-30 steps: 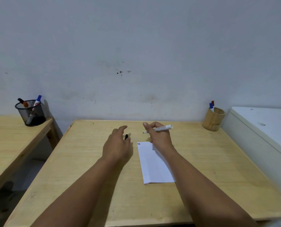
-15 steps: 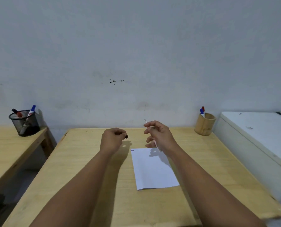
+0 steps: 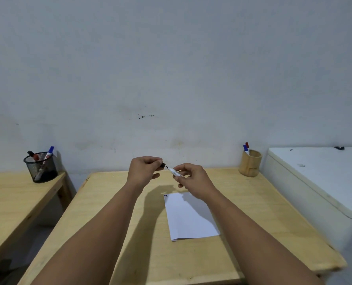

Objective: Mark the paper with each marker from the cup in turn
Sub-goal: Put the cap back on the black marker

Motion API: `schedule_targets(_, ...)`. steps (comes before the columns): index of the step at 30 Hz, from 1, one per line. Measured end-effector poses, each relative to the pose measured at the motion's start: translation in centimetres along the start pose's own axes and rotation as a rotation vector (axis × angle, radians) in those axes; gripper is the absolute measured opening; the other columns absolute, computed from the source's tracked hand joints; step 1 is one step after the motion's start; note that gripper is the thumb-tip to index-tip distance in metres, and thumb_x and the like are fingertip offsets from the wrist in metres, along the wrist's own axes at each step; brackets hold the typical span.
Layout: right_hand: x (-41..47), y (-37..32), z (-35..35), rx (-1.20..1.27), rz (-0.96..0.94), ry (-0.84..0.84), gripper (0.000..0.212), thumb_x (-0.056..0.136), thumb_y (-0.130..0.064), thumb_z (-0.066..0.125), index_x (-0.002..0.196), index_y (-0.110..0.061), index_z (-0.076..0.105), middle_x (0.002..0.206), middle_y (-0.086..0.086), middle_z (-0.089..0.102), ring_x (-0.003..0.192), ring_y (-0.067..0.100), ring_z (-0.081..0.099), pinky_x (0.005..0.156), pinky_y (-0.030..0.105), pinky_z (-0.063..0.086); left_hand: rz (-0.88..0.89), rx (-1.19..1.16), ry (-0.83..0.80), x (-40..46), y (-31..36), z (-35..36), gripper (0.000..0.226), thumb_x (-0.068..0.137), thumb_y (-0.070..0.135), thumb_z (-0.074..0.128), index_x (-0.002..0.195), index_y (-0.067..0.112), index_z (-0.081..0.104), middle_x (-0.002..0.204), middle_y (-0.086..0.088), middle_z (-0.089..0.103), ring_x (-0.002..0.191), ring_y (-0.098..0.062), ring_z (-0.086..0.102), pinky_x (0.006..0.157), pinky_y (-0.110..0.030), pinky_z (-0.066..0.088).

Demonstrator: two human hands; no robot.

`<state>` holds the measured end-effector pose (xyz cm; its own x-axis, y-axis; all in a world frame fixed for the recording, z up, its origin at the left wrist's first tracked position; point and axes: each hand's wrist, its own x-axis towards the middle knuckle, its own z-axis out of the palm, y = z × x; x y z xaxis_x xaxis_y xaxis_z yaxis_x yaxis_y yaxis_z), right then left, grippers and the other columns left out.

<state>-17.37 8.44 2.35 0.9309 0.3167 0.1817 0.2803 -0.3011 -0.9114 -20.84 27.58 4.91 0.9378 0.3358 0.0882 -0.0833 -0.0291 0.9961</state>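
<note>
Cap (image 3: pixel 162 165) and tip nearly met in the air above the table's (image 3: pixel 109 202) far half: the left hand (image 3: pixel 144 170) pinched the black cap, its open end facing right, and the right hand (image 3: pixel 193 179) closed its fingertips (image 3: pixel 178 176) round the white marker (image 3: pixel 174 171), whose dark tip pointed up and left at that cap. The marker's long axis ran from the right hand's grip toward the left hand, almost in line with the cap, with only a small gap between tip and cap. Both hands were clamped on their pieces, neither resting on the table.

The paper (image 3: pixel 188 217) lay flat below and a little nearer the person, under the right hand, with a small dark mark and a red one at its far left corner (image 3: pixel 165 196). That mark suggested this marker had probably done its stroke, so capping looked like the step in hand, though uncapping could not be ruled out. For capping, the move would turn on keeping cap and marker on one line and closing the gap along it; a tilt of either hand could put the tip against the cap's rim.

The cup (image 3: pixel 250 163) stood well to the right at the table's far corner, a blue and a red marker upright in it, nearer the right hand. A mesh holder (image 3: pixel 40 167) with more markers sat on a separate table to the left.
</note>
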Motion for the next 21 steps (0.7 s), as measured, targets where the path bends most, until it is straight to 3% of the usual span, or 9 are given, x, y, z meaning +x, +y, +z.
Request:
schedule_targets(6, 0.3, 0.1, -0.3, -0.007, -0.013, 0.002, 0.022, 0.093, -0.012, 0.077, 0.108, -0.028, 0.079, 0.105, 0.009, 0.079, 0.063, 0.011, 0.074, 0.067, 0.024, 0.055, 0.025, 0.087, -0.047, 0.4, 0.3, 1.1, 0.011, 0.095, 0.008, 0.070, 0.101, 0.003, 0.078, 0.094, -0.013, 0.080, 0.089, -0.019, 0.079, 0.073, -0.032, 0.061)
schedule_targets(10, 0.0, 0.1, -1.2, 0.018, -0.021, 0.020, 0.019, 0.095, -0.012, 0.076, 0.106, -0.026, 0.078, 0.109, 0.012, 0.077, 0.065, 0.014, 0.071, 0.060, 0.014, 0.050, 0.027, 0.142, -0.084, 0.5, 0.3, 1.9, 0.011, 0.094, 0.010, 0.072, 0.100, 0.004, 0.079, 0.091, -0.009, 0.080, 0.091, -0.019, 0.079, 0.070, -0.030, 0.059)
schedule_targets(13, -0.2, 0.4, -1.7, 0.020, -0.059, 0.036, 0.016, 0.096, -0.008, 0.075, 0.104, -0.021, 0.079, 0.106, 0.012, 0.076, 0.063, 0.001, 0.066, 0.061, 0.011, 0.050, 0.022, 0.147, -0.091, 0.5, 0.3, 2.9, 0.010, 0.093, 0.009, 0.073, 0.097, 0.002, 0.079, 0.091, -0.010, 0.080, 0.089, -0.019, 0.079, 0.071, -0.032, 0.059)
schedule_targets(15, -0.1, 0.9, -2.0, 0.035, -0.066, 0.059, 0.012, 0.096, -0.009, 0.075, 0.102, -0.018, 0.080, 0.101, 0.007, 0.075, 0.068, -0.003, 0.066, 0.063, 0.014, 0.053, 0.027, 0.147, -0.081, 0.3, 0.3, 4.1, 0.010, 0.093, 0.007, 0.072, 0.096, 0.001, 0.079, 0.090, -0.011, 0.080, 0.087, -0.020, 0.079, 0.070, -0.032, 0.059)
schedule_targets(17, 0.0, 1.5, -2.4, 0.050, -0.067, 0.092, 0.011, 0.095, -0.013, 0.076, 0.102, -0.019, 0.082, 0.098, 0.000, 0.076, 0.078, 0.004, 0.067, 0.068, 0.025, 0.058, 0.024, 0.143, -0.072, 0.5, 0.2, 5.4, 0.009, 0.093, 0.007, 0.071, 0.095, 0.001, 0.078, 0.089, -0.012, 0.080, 0.086, -0.021, 0.079, 0.069, -0.032, 0.059)
schedule_targets(21, -0.2, 2.9, -4.5, 0.047, -0.072, 0.187, 0.013, 0.094, -0.018, 0.076, 0.099, -0.029, 0.081, 0.092, -0.007, 0.075, 0.073, 0.006, 0.065, 0.075, 0.035, 0.060, -0.002, 0.124, -0.130, 1.1, 0.9, 8.4, 0.011, 0.095, 0.009, 0.070, 0.097, 0.002, 0.078, 0.093, -0.014, 0.080, 0.086, -0.020, 0.080, 0.078, -0.039, 0.064)
